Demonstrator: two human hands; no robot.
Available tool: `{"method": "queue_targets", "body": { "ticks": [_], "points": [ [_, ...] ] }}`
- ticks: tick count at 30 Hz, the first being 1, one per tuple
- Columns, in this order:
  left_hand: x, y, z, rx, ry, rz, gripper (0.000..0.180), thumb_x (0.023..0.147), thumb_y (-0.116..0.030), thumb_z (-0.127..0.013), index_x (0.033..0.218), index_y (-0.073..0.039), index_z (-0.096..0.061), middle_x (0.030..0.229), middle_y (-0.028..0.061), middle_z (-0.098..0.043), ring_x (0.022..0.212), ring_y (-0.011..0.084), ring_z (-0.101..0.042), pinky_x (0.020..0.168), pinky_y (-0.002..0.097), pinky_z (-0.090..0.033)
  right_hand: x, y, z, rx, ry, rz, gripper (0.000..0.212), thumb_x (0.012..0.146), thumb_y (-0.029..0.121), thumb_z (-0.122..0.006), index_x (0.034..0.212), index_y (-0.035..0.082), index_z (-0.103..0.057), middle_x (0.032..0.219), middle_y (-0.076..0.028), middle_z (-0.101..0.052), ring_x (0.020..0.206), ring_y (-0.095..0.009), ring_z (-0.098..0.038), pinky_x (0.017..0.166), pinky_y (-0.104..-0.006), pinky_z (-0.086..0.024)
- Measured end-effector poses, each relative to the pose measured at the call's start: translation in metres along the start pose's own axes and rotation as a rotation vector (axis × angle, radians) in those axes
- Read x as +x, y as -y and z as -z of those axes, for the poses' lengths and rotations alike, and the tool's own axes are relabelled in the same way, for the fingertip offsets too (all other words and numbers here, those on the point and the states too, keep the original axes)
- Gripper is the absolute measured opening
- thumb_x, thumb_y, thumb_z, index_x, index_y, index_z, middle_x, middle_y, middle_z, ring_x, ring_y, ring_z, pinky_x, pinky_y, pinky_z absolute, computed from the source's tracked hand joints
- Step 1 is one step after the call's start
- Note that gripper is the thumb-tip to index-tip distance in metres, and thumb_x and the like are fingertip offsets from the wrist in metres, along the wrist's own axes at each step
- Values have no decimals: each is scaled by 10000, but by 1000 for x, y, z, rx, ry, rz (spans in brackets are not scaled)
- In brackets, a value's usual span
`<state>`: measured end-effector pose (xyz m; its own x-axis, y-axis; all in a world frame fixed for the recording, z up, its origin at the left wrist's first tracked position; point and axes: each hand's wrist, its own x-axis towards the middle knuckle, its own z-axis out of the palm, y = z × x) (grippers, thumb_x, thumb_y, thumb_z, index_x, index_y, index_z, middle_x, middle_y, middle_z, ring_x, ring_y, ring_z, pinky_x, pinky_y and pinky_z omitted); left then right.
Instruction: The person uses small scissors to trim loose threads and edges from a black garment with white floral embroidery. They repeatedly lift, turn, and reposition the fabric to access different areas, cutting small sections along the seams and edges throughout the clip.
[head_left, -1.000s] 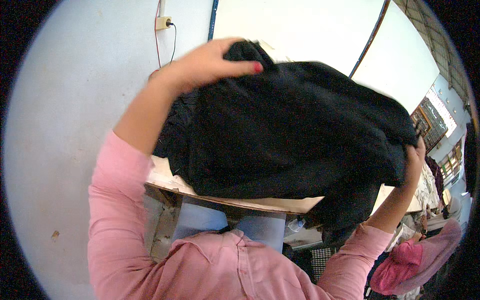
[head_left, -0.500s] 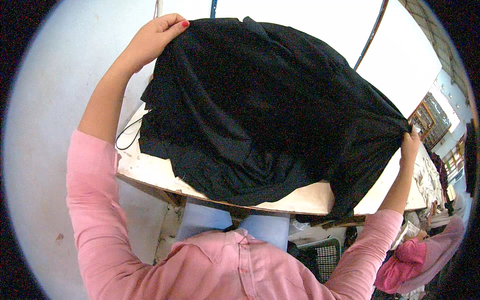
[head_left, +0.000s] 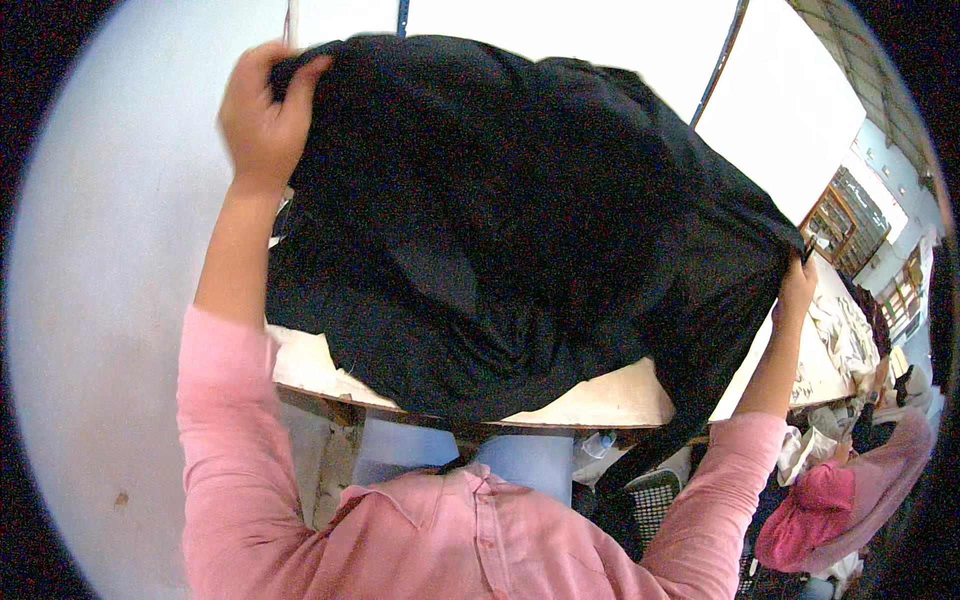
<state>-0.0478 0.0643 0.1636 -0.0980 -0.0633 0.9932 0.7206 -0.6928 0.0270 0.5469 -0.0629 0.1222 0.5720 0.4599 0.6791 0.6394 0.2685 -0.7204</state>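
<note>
A wide piece of black fabric spreads between my two raised arms and hangs down over the table. At the upper left, my left hand is closed on a corner of it, slightly smeared by motion. My right hand pinches the fabric's right end, where folds gather toward the fingers. The cloth's uneven lower edge lies across the table's near side. One strip at the right drops past the table edge. Most of the tabletop behind the fabric is hidden.
The pale table has a worn front edge. Under it, toward the right, stands a dark plastic basket. A person in pink is at the far right, near a heap of cream cloth. A pale wall rises at left.
My left hand has turned and shifted left and slightly down with its corner of the fabric. The right hand has moved slightly left and down. A strip of cloth now hangs lower at right.
</note>
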Motion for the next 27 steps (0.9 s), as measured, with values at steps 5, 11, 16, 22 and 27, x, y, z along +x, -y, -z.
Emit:
{"method": "queue_targets", "body": {
  "ticks": [5,11,16,22,27],
  "points": [
    [-90,16,40,28,874,-147,279,763,-150,-738,966,-36,-584,910,110,-634,786,280,-628,720,358,-509,-52,-69,38,-476,561,-408,323,790,102,-556,1092,32,-644,834,-60,-628,748,-166,-574,721,-306,-473],
    [-109,5,47,-203,1503,435,304,768,-99,-698,1060,-36,-640,905,134,-646,817,264,-638,748,329,-515,-99,-42,20,-484,840,-312,357,687,66,-690,1044,68,-671,834,-37,-596,810,-164,-570,746,-302,-462],
    [-113,-84,-14,-526,1227,256,462,767,-137,-708,1201,-64,-568,1082,139,-598,921,246,-616,786,356,-507,-131,26,-52,-324,777,-51,462,674,151,-798,1095,49,-639,904,3,-589,775,-108,-520,709,-253,-434],
    [-155,-87,-21,-336,1613,-172,343,733,-215,-717,1048,-102,-643,944,127,-605,937,326,-609,796,404,-508,-181,32,-105,-311,1010,230,387,739,254,-761,1031,23,-653,948,-191,-643,883,-321,-624,811,-379,-489],
    [-69,4,-4,74,869,20,327,731,63,-482,1010,-63,-598,966,149,-578,947,355,-571,844,414,-462,-130,39,-79,-343,513,127,170,863,190,-650,887,23,-670,758,-164,-647,647,-175,-576,630,-327,-456]
  ]
}}
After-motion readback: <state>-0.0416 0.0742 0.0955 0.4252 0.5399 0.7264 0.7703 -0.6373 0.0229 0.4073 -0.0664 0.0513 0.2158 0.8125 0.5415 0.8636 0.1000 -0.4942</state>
